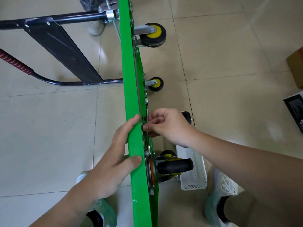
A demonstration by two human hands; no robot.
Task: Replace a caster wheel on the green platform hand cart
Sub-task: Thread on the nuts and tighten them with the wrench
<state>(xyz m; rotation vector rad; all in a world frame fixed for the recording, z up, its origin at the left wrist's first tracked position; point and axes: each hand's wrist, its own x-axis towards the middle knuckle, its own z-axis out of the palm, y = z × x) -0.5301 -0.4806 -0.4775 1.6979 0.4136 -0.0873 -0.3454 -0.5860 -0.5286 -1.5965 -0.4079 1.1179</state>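
Steadying: left grip [114, 154] lay straight-fingered, pressing the top edge of the green cart [129, 79], which stood on its side on the floor.
Tool: right grip [165, 123] pinched the wrench [147, 106] against the underside, just beyond the near caster [175, 166].
Advice: the wrench needed seating squarely on the nut before turning.
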